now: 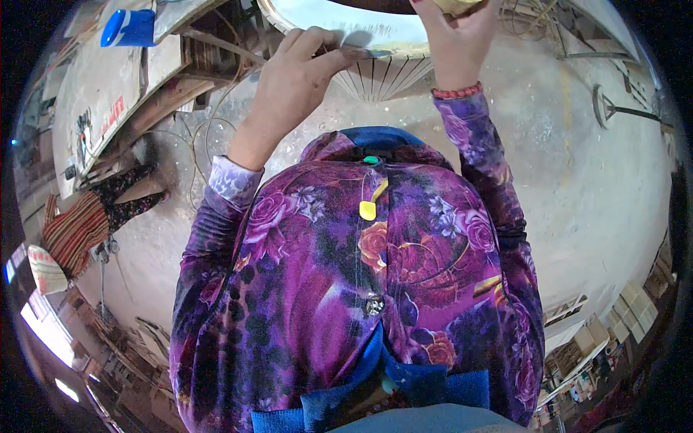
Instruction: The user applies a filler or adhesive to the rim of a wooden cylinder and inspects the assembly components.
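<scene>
At the top edge is a curved, pale blue-white piece (317,14) with a dark middle and a light rim. Narrow pale slats (382,78) fan out beneath it. My left hand (299,79) rests over its near edge, fingers bent and closed. From its fingertips a thin flat strip (377,53) with a greyish end lies along the rim; its kind is unclear. My right hand (462,40), a red bracelet at the wrist, is closed around a pale yellow lump (458,6). The frame's top cuts that lump off, so what it is stays unclear.
To the left stands a worktable (162,61) with a blue container (128,29). Loose cords (193,148) lie on the floor beside it. A person in striped clothing (83,224) is farther left. At right, a dark metal frame (610,108) stands on the concrete floor.
</scene>
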A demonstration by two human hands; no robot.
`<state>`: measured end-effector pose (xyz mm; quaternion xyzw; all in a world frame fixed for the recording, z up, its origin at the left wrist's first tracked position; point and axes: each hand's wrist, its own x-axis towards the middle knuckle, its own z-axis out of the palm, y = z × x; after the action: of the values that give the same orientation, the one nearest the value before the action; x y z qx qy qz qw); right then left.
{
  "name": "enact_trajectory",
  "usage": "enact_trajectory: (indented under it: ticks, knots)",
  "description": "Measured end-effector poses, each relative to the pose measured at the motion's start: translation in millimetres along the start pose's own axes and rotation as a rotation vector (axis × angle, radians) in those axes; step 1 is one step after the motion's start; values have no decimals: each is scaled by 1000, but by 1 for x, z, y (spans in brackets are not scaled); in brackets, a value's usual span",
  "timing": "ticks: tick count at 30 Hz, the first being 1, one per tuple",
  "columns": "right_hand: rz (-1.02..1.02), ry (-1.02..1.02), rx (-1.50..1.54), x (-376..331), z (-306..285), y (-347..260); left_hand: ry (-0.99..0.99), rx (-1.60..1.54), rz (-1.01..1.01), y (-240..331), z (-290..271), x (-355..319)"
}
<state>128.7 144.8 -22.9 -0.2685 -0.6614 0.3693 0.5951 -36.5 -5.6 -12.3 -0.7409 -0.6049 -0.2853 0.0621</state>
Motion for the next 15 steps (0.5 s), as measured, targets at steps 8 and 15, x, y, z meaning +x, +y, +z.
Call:
enact_trajectory:
  ticks: [8,15]
  knots:
    - [30,106,105,-17,12,7,19,-9,-121,7,-3,5]
    - [-24,152,-40,-20,-4,24,-134,-161,-171,17,-8,6]
